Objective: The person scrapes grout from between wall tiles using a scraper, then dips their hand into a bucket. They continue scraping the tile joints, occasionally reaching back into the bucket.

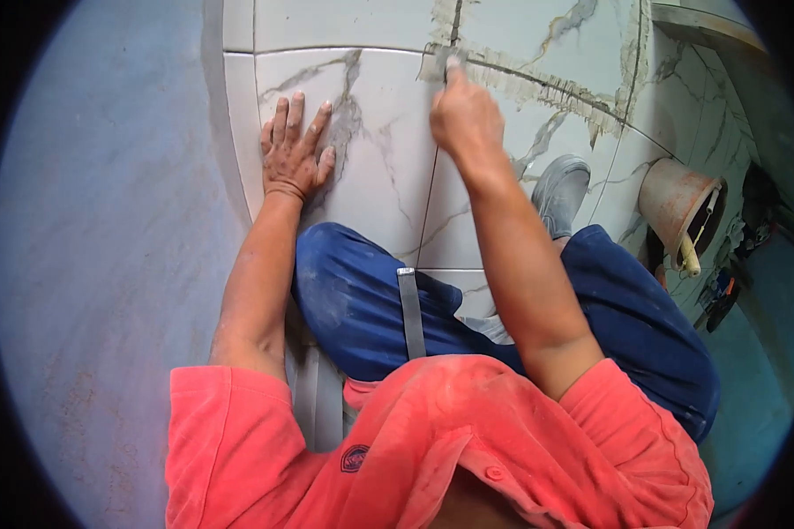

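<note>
While left fingers splay open on tile, my right fingers clench small tool, mostly hidden; likely light, slightly springy; best gripped low, forefinger pressing.

Left hand flat on marbled tile, right hand on grout joint.

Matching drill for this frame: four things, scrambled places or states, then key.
1. Left hand
2. Right hand
3. Bucket
4. Strap

A. To the right of a grey shoe
B. Grey, lying across blue trousers
C. Fingers curled, at a smeared tile joint
D. Palm down, fingers spread on a white, grey-veined tile

Pairs: 1-D, 2-C, 3-A, 4-B
</note>
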Demonstrator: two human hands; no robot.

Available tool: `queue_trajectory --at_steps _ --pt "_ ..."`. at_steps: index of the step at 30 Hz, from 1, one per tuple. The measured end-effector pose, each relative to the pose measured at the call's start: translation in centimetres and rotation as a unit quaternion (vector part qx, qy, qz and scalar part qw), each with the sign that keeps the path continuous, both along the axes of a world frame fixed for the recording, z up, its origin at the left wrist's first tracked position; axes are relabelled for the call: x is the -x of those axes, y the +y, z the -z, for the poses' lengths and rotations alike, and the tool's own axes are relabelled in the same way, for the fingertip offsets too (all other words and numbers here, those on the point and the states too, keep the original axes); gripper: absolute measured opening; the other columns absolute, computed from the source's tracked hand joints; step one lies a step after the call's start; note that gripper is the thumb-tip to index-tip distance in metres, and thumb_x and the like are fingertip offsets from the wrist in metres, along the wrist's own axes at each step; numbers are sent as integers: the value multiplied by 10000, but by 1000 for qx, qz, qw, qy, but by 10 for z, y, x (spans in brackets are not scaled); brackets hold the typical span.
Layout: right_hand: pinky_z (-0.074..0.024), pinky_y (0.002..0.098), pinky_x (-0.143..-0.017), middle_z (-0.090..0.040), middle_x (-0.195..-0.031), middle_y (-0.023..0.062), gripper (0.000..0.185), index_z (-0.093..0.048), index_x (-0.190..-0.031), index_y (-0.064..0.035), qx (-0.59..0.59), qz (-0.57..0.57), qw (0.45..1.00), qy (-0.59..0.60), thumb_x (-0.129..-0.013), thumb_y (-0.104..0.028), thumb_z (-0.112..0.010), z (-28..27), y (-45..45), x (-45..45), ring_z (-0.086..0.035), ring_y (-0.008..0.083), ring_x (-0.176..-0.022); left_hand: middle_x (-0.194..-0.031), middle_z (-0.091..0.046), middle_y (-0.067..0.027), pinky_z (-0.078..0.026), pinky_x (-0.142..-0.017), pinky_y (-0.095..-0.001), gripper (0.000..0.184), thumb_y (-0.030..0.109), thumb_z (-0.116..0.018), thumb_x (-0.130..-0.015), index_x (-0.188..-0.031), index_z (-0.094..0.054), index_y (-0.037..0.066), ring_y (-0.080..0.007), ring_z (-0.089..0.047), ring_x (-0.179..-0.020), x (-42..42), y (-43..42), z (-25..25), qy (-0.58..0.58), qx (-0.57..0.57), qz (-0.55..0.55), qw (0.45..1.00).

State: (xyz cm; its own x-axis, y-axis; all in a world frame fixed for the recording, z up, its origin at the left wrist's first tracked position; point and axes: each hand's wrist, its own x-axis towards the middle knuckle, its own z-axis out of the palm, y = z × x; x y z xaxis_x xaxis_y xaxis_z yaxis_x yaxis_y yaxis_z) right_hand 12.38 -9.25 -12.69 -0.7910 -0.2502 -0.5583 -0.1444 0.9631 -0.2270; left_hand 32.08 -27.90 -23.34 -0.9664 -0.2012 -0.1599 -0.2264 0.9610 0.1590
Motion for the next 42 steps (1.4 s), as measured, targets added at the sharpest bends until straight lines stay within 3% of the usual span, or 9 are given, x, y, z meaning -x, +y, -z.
queue_trajectory --at_steps 5,10,14,18,22,30,38,42 --pt "-523 520 -907 -686 -1047 308 524 -455 -1412 36 -27 -22 998 -53 -895 -48 -434 6 8 -5 -673 451 -1019 -1667 -163 -74 -129 -1207 -477 811 457 -571 -821 -1574 -281 380 -289 -134 -1534 3 -1 -1 10 1 2 1000" --pt "-529 515 -892 -696 -1013 290 552 -427 -1438 36 17 -58 998 -22 -892 -45 -436 0 -4 5 -679 445 -997 -1669 -151 -75 -122 -1210 -476 800 428 -571 -838 -1577 -269 380 -285 -123 -1536 4 0 -3 6 -1 1 1000" --pt "-541 499 -871 -700 -973 278 602 -374 -1486 35 27 -47 998 9 -894 -47 -447 31 -21 1 -688 434 -969 -1671 -135 -66 -102 -1213 -474 810 451 -576 -844 -1578 -236 412 -283 -113 -1537 6 -2 -1 0 3 -4 1000" --pt "-543 500 -872 -694 -1024 275 638 -326 -1514 36 -22 -31 998 -46 -895 -33 -467 18 -23 -29 -693 424 -971 -1675 -128 -63 -109 -1211 -477 812 448 -579 -842 -1577 -237 413 -276 -113 -1538 4 -1 -1 1 -1 -4 1000" --pt "-538 499 -894 -687 -1043 283 656 -307 -1524 38 8 -36 999 -28 -895 -27 -478 4 -26 -20 -688 427 -993 -1674 -135 -63 -108 -1212 -475 822 449 -583 -833 -1577 -237 412 -277 -118 -1538 4 -1 -3 -33 2 -10 999" --pt "-539 508 -885 -675 -1054 307 577 -353 -1495 44 0 -51 996 -71 -933 -67 -418 12 -34 -34 -686 433 -1000 -1673 -129 -72 -101 -1211 -478 817 457 -580 -840 -1579 -236 404 -277 -104 -1539 4 -1 -2 -8 -9 -4 1000" --pt "-547 489 -877 -701 -1005 274 618 -342 -1492 63 23 -53 997 -59 -895 -8 -488 18 -57 -30 -693 421 -995 -1671 -138 -75 -94 -1211 -481 806 460 -575 -842 -1576 -246 407 -281 -107 -1538 5 -1 -1 -10 -9 -6 1000" --pt "-543 483 -906 -696 -1038 278 635 -318 -1507 61 55 -46 996 -52 -909 -55 -498 10 -65 -22 -693 414 -1014 -1668 -152 -77 -100 -1208 -487 805 470 -586 -831 -1569 -270 409 -280 -111 -1538 3 -2 2 -4 -14 -6 1000"
